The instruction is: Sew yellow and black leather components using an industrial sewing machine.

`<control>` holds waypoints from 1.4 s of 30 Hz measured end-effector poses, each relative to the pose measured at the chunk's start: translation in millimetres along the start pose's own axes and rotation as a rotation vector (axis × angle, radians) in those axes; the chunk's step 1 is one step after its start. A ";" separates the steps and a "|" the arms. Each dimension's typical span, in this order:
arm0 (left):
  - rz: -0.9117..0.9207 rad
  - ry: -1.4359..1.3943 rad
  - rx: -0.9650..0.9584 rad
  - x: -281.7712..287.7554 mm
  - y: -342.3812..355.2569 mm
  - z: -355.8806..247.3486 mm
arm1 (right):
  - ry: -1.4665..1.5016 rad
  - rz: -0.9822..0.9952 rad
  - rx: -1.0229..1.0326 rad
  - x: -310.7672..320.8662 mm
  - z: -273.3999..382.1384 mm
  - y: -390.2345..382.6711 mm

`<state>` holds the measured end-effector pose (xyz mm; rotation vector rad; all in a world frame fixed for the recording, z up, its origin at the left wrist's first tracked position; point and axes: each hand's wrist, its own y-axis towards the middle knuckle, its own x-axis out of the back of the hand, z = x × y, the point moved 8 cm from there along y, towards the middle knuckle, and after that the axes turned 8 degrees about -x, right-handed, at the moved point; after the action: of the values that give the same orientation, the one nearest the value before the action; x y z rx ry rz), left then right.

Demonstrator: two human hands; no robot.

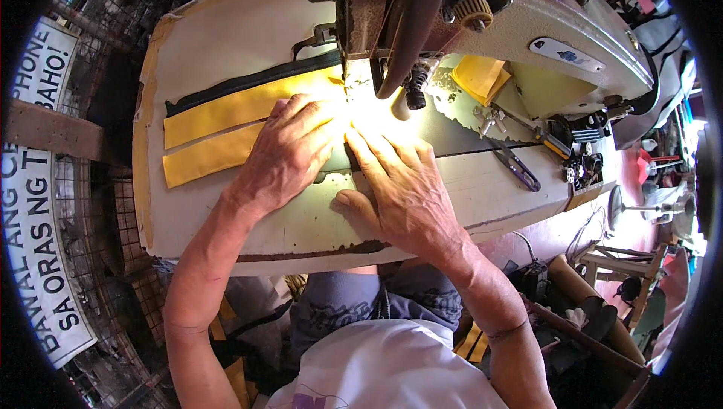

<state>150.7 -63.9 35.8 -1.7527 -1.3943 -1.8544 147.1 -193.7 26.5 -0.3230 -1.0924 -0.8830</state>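
A yellow strip with a dark strip along its far edge lies across the sewing table, running toward the needle area of a sewing machine. A second yellow strip lies parallel on the near side. My left hand rests over the strips left of the needle, its fingers bent and closed on the yellow material. My right hand lies flat right beside it, fingers stretched forward under the machine's head, thumb out to the left. Bright lamp glare hides the needle and the fingertips there.
Right of my right hand lie thread snips, a screwdriver and a folded yellow piece under the machine arm. Small metal parts sit at the table's right end. A wire mesh with signs stands at left.
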 end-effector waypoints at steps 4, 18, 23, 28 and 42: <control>-0.015 -0.001 0.025 2.0 -0.7 0.9 | -0.039 -0.116 0.067 5.9 6.3 1.9; 0.060 -0.021 0.003 -2.0 3.9 15.1 | 0.037 -0.015 -0.066 0.8 1.1 12.4; 0.058 -0.005 0.006 -0.3 5.5 21.9 | 0.013 -0.112 -0.002 10.0 -7.4 -2.8; 0.052 0.005 0.033 -3.2 9.8 26.3 | -0.160 -0.303 -0.095 70.8 -65.5 -57.2; -0.030 -0.055 0.018 -17.2 7.0 34.3 | -0.430 -0.765 -0.254 278.8 -146.9 -133.0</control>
<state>182.4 -49.3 18.2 -1.7965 -1.4605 -1.8162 187.7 -497.7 178.1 -0.3135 -1.5410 -1.6947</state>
